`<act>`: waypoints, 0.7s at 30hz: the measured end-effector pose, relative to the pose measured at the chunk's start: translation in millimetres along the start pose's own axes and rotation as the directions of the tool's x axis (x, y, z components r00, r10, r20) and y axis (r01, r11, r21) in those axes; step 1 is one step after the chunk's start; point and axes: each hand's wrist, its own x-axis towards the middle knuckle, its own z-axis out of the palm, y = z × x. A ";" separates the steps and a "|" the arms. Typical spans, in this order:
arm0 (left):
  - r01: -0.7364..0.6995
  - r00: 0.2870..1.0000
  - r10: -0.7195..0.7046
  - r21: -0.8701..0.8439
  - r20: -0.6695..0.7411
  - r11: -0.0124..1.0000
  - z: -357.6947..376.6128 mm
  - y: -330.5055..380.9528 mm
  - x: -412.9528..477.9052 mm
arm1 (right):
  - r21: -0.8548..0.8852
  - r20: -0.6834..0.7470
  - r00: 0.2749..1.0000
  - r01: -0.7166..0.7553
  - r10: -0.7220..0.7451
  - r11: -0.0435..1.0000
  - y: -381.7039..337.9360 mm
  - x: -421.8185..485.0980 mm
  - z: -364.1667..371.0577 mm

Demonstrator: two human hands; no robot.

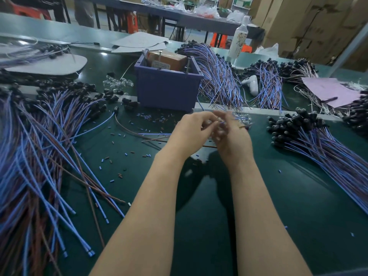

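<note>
My left hand (191,130) and my right hand (231,140) meet above the dark green table (258,196), fingers curled round thin wire ends. A blue wire (155,134) and a brown wire (153,139) run left from under my hands across the mat. The right hand is blurred; a short blue and a short brown wire tip stick out beside it. Whether a small part sits between the fingertips I cannot tell.
A purple bin (167,88) holding a cardboard box stands just behind my hands. Heaps of blue and brown wires with black sockets lie at the left (39,156), right (318,144) and back (219,76). Small insulation scraps (111,162) dot the mat. A bottle (239,36) stands at the back.
</note>
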 end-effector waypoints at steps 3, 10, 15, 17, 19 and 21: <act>0.056 0.998 -0.056 -0.010 -0.031 0.998 -7.2 -8.3 -0.2 | 0.180 -0.303 0.948 0.155 -0.096 0.971 -10.6 3.2 -11.1; 0.074 0.989 -0.075 -0.012 -0.125 0.997 -5.0 -12.7 2.5 | 0.171 -0.093 0.993 0.092 -0.077 0.981 -4.8 -0.4 -4.3; 0.087 0.986 -0.090 -0.022 -0.139 0.996 -5.4 -13.5 1.6 | -0.048 -0.072 0.981 0.178 -0.181 0.983 2.4 -2.1 0.5; 0.141 0.980 -0.143 -0.020 -0.135 0.990 -8.0 -16.7 1.8 | 0.044 -0.183 0.957 0.239 -0.227 0.970 -3.2 0.8 -3.8; 0.187 0.973 -0.191 -0.040 -0.129 0.981 -9.3 -19.5 2.3 | 0.115 -0.272 0.931 0.284 -0.245 0.952 -7.2 2.7 -8.6; 0.205 0.969 -0.214 -0.083 -0.126 0.975 -8.5 -19.6 3.2 | 0.163 -0.308 0.920 0.303 -0.243 0.939 -8.1 2.7 -9.8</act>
